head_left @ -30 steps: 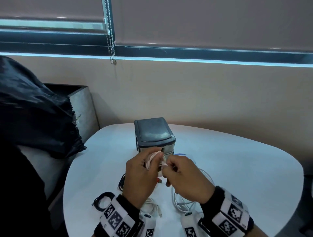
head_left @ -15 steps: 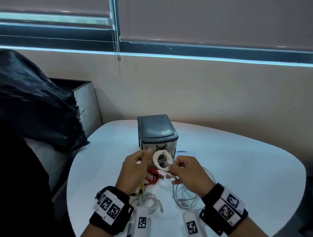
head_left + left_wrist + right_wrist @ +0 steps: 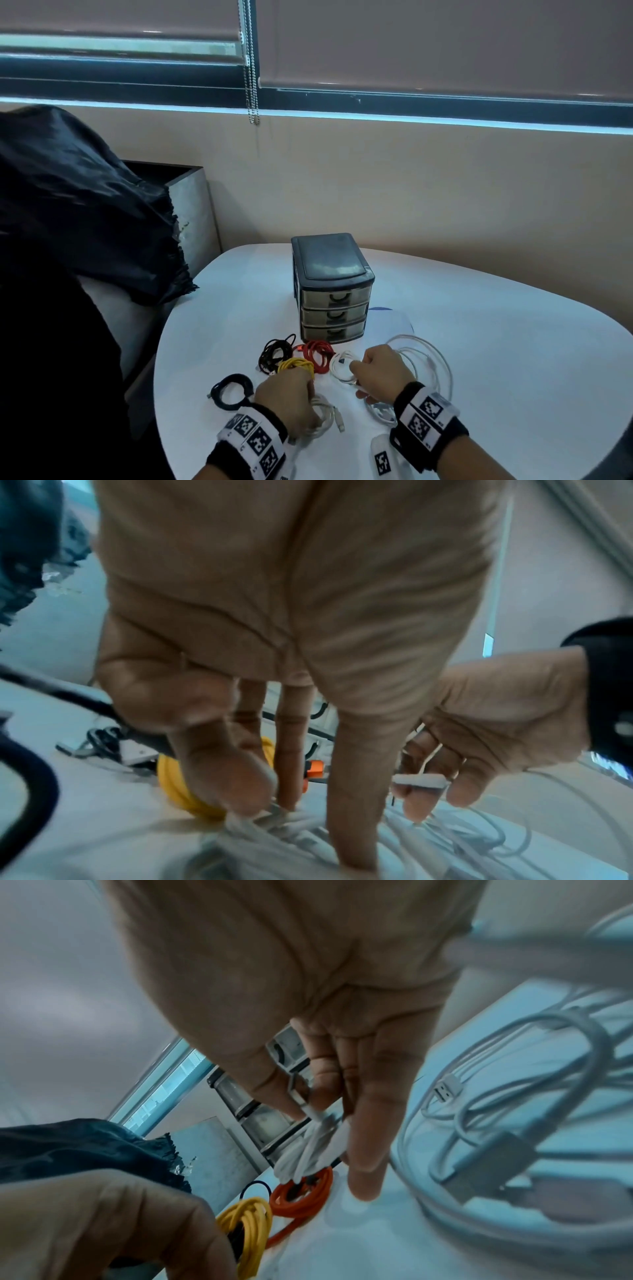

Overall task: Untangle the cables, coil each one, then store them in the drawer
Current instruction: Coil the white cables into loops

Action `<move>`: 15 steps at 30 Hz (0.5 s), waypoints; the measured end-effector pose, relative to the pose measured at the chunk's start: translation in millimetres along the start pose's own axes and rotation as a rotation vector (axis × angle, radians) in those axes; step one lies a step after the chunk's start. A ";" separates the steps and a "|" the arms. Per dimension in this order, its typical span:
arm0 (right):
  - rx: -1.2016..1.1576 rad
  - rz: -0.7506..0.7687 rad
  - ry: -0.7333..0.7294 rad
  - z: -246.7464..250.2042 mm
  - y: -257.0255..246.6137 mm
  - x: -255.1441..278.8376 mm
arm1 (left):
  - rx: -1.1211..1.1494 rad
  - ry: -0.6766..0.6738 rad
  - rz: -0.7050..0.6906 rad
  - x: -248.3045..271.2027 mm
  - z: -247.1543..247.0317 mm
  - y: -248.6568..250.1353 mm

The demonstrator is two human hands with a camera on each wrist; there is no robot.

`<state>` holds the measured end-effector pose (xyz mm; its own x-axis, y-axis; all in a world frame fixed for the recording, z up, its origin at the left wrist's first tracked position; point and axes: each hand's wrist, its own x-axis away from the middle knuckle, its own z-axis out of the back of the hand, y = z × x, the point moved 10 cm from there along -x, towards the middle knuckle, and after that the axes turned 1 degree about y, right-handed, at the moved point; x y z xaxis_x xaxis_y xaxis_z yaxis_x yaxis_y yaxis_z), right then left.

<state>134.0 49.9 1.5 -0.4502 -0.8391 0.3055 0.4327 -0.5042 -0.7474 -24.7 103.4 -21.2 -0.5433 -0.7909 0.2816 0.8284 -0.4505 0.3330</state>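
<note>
On the white surface (image 3: 479,342), near its front edge, both hands work among the cables. The right hand (image 3: 380,373) pinches a small white coil (image 3: 342,368) between thumb and fingers; in the right wrist view the coil's bundled loops (image 3: 308,1148) hang from the fingertips, their long axis running down toward the surface, just above the red coil (image 3: 301,1194). The left hand (image 3: 286,397) reaches down with curled fingers into a loose white cable (image 3: 325,416), whose plug end points to the right; in the left wrist view the fingertips (image 3: 240,785) close on its strands.

Between the hands and the drawer unit (image 3: 330,287) lie three coils side by side: a black coil (image 3: 274,353) at the left, a yellow coil (image 3: 296,366) touching the left hand's knuckles, and the red coil (image 3: 317,354) at the right. A dark ring-shaped coil (image 3: 229,390) lies flat left of the left hand. A larger loose white cable (image 3: 428,363) sprawls in wide loops right of the right hand. The unit's three drawers are all closed, fronts facing the person.
</note>
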 end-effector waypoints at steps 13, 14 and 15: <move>0.504 0.197 0.063 65.6 8.1 22.4 | 0.470 0.157 -0.157 -1.5 31.1 22.6; 0.597 0.121 -0.048 59.7 27.7 18.9 | 0.485 0.130 -0.176 -3.9 27.0 36.7; 0.663 0.102 -0.116 53.8 44.1 17.1 | 0.493 0.094 -0.189 -6.6 21.3 51.1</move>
<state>187.5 2.4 5.5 -0.3108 -0.8869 0.3418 0.8727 -0.4088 -0.2671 18.3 94.4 13.1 -0.6433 -0.7588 0.1015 0.5427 -0.3585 0.7596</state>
